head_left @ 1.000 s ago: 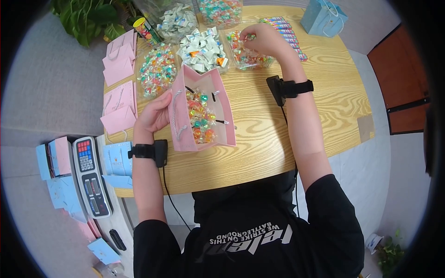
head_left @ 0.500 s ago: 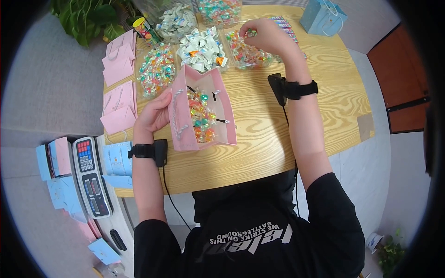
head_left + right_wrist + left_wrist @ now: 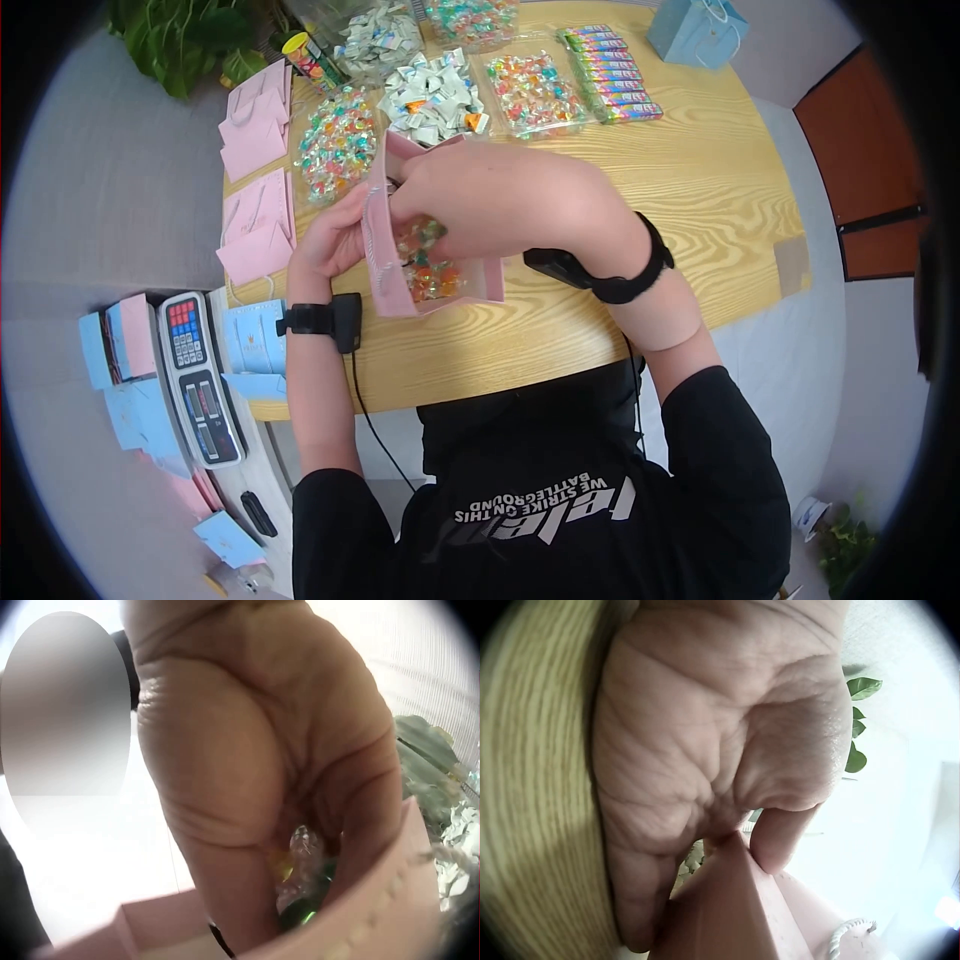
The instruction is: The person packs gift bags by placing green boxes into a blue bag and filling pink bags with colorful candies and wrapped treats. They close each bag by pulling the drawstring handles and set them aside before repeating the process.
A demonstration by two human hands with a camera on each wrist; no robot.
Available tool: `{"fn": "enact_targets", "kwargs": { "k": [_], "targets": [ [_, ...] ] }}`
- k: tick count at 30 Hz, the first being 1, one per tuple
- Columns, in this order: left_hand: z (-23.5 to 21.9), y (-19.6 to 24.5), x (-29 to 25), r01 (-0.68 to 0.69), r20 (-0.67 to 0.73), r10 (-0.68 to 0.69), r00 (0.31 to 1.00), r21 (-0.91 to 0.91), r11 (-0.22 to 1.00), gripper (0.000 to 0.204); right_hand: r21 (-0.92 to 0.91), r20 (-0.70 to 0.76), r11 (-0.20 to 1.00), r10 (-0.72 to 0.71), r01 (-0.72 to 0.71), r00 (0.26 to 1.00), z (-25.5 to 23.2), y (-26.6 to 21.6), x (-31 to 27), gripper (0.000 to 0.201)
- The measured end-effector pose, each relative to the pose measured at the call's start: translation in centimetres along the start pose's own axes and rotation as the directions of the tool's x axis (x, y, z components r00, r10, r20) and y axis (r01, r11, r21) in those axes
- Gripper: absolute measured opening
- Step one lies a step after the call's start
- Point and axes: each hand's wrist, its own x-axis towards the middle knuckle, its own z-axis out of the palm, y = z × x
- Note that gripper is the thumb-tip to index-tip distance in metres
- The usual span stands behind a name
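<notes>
A pink paper bag (image 3: 388, 262) with wrapped candies (image 3: 435, 282) inside stands tilted on the wooden table. The left hand (image 3: 332, 238) holds the bag's far left corner; in the left wrist view, that hand (image 3: 720, 735) pinches the pink edge (image 3: 739, 900) between thumb and fingers. Reaching into the bag's mouth is the right hand (image 3: 445, 200), its fingertips partly hidden by the bag wall. Seen from the right wrist, the right hand (image 3: 270, 765) has clear-wrapped candies (image 3: 302, 859) between its thumb and fingers, below the bag's rim (image 3: 375, 900).
Behind the bag are trays of wrapped candies (image 3: 335, 145), white packets (image 3: 435, 100), more candies (image 3: 530, 90) and colourful sticks (image 3: 612, 75). Flat pink bags (image 3: 255, 220) lie at the left, a blue bag (image 3: 695, 35) stands back right, and a scale (image 3: 205, 400) sits beside the table.
The right hand has come from the candy tray at the back down and left into the pink bag. The left hand keeps its hold on the bag.
</notes>
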Motion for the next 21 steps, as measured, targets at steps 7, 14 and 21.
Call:
{"fn": "enact_targets", "kwargs": {
  "k": [7, 14, 21],
  "targets": [
    [0.9, 0.2, -0.5, -0.027, -0.091, 0.027, 0.995, -0.005, 1.0, 0.051, 0.126, -0.156, 0.988, -0.072, 0.092, 0.985, -2.7, -0.1, -1.0, 0.02],
    [6.3, 1.3, 0.0, 0.037, -0.173, 0.005, 0.985, 0.235, 0.971, 0.045, -0.196, -0.407, 0.981, -0.083, 0.002, 0.909, -0.6, 1.2, 0.2, 0.011],
    [5.3, 1.8, -1.5, 0.002, -0.121, 0.214, 0.969, 0.874, 0.487, 0.038, -0.285, -0.376, 0.955, -0.033, -0.081, 0.926, 0.0, 2.4, -0.5, 0.017]
  ]
}}
